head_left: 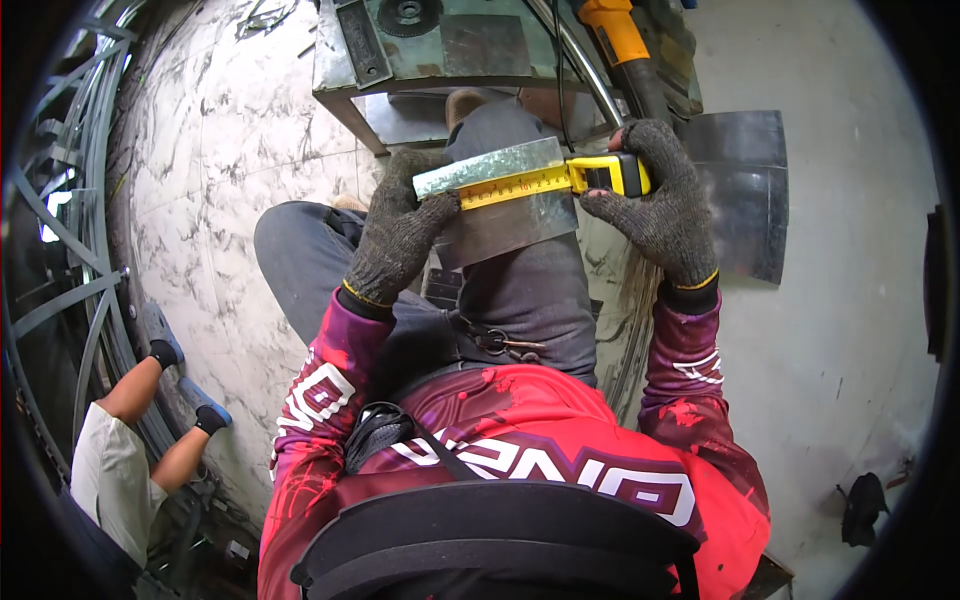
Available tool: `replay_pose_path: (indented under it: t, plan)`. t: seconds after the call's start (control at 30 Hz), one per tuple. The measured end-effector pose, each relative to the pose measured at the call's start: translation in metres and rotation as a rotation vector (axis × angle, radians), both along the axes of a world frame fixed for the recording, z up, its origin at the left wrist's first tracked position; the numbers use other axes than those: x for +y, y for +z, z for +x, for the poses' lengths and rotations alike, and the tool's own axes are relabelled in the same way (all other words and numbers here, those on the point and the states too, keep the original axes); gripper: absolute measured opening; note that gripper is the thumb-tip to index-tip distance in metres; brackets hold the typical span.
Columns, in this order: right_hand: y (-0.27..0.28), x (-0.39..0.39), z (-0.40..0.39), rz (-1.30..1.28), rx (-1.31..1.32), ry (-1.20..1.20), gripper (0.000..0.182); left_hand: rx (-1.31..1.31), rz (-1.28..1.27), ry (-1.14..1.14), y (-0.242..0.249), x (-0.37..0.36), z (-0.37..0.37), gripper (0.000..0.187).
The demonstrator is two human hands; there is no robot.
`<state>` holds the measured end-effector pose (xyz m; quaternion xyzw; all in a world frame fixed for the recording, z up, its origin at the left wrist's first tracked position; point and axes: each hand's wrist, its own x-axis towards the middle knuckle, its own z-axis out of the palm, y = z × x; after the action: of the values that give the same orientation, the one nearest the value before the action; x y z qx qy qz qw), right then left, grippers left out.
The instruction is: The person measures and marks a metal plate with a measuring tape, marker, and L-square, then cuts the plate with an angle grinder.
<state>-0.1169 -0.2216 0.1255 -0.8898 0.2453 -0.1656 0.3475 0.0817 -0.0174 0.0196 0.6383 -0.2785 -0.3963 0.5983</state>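
Observation:
Across my lap lies a bent piece of sheet metal (515,228), its upper strip shiny and its lower face dull grey. My left hand (398,228), in a dark knitted work glove, grips the piece's left end, with the thumb on the end of the tape. My right hand (668,205), gloved the same way with bare fingertips, is closed around a yellow and black tape measure (622,174). The yellow blade is drawn out between both hands and lies along the metal. Its tip is hidden under my left thumb.
Ahead stands a metal bench (340,92) with a dark toothed disc (408,14) and a flat plate (485,45). A yellow-orange power tool (612,30) is right of it. Larger dark sheet metal (740,190) lies right. Metal strips (95,190) and another person's legs (150,400) are left.

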Motion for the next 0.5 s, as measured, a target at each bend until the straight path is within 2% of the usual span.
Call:
replay_pose_path:
  t: [0.1, 0.17, 0.27, 0.4, 0.47, 0.5]
  plan:
    - [0.004, -0.004, 0.01, -0.099, -0.017, 0.011, 0.06, -0.136, -0.068, 0.022, -0.001, -0.003, 0.003, 0.03]
    - [0.004, -0.006, 0.011, -0.09, -0.027, 0.027, 0.06, 0.017, 0.05, -0.022, 0.005, -0.003, 0.004, 0.027]
    - [0.003, -0.009, 0.013, -0.073, -0.033, 0.038, 0.06, -0.126, -0.058, 0.015, -0.001, -0.005, 0.0, 0.026]
    - [0.002, -0.01, 0.013, -0.041, -0.039, 0.025, 0.059, -0.01, 0.002, 0.042, 0.005, -0.006, -0.009, 0.029]
    - [0.003, -0.01, 0.013, -0.068, -0.036, 0.034, 0.059, -0.031, -0.14, 0.217, -0.008, -0.008, -0.021, 0.031]
    - [0.003, -0.009, 0.014, -0.094, -0.034, 0.039, 0.059, -0.032, -0.136, 0.224, -0.011, -0.009, -0.025, 0.031]
